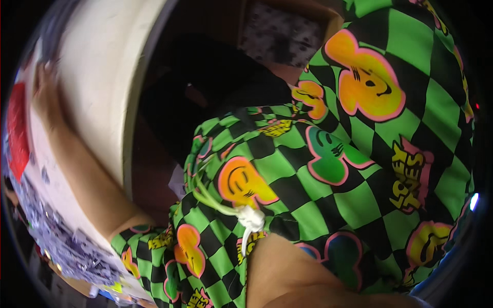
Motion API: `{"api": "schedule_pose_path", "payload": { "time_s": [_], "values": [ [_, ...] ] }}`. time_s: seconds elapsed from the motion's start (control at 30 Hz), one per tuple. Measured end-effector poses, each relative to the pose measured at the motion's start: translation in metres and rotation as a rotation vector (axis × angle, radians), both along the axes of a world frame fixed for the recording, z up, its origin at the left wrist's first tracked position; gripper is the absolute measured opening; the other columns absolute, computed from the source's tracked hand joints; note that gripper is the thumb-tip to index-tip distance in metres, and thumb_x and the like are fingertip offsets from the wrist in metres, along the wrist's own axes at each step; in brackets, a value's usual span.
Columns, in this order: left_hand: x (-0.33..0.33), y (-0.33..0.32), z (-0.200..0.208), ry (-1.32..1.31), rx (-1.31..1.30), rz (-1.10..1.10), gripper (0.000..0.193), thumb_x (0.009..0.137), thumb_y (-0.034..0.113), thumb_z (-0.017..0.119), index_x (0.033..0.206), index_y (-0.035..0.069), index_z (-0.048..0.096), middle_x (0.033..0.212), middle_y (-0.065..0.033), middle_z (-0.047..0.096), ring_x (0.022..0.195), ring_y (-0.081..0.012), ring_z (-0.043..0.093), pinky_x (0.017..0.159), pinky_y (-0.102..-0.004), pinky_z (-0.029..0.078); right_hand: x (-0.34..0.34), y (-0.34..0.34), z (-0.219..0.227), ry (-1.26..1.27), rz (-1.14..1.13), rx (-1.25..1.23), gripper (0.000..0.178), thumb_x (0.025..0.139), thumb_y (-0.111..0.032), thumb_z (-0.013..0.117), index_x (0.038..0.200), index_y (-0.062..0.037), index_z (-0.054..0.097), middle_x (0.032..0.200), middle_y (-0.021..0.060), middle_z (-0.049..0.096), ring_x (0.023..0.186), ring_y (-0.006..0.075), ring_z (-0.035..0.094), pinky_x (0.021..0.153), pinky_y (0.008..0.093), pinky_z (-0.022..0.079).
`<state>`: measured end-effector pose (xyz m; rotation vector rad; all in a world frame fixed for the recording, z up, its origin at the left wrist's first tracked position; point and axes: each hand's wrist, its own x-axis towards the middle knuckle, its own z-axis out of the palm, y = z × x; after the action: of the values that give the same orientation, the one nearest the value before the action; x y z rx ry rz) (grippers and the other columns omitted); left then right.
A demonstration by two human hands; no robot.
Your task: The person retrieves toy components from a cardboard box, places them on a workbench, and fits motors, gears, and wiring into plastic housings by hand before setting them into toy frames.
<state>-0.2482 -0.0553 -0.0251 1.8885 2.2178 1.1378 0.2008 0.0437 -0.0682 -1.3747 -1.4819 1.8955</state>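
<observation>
My left hand (46, 95) is at the far left, on the white tabletop (92, 46), its blurred fingers looking stretched out. Nothing shows in its grasp, and the fingertips lie close to a dark grey strip (54, 25), perhaps cloth. A flat red thing (18, 131) is beside the wrist. At the bottom, a bare right arm (292, 277) comes in close to the camera; its hand is out of the picture. My green and black checked top (308, 149) with cartoon figures fills the middle and right. A pale cord with a white knot (251, 219) hangs in front of it.
A heap of small grey-blue pieces (67, 246) lies along the lower left of the tabletop. The table's thick rounded edge (131, 102) bends down beside dark clothing (205, 77). An open cardboard box (331, 20) with a grey spotted thing (280, 36) stands at the top.
</observation>
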Motion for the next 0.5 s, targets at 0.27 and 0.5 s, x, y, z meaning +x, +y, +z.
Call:
{"api": "schedule_pose_path", "payload": {
  "time_s": [0.27,0.5],
  "values": [
    [0.056,-0.037,0.034,0.290,0.342,-0.309,0.025,0.093,-0.002,0.053,0.117,-0.003,0.063,0.113,-0.0147,0.066,0.101,-0.0216,0.065,0.088,-0.0298,0.052,0.137,0.024,0.016,-0.006,0.023,0.180,0.046,0.088,-0.040,0.066,0.118,-0.0065,0.057,0.102,0.0042,0.064,0.090,0.0170,0.061,0.083,0.0363,0.052],
    [0.134,-0.029,0.042,0.700,0.042,-0.889,0.030,0.098,0.006,0.047,0.124,0.008,0.062,0.131,-0.0087,0.057,0.128,-0.0264,0.049,0.104,-0.0381,0.041,0.289,-0.159,-0.247,0.217,-1.124,-0.375,0.031,0.090,-0.026,0.060,0.114,-0.0068,0.058,0.106,0.0132,0.065,0.098,0.0264,0.063,0.085,0.0451,0.052]
  ]
}}
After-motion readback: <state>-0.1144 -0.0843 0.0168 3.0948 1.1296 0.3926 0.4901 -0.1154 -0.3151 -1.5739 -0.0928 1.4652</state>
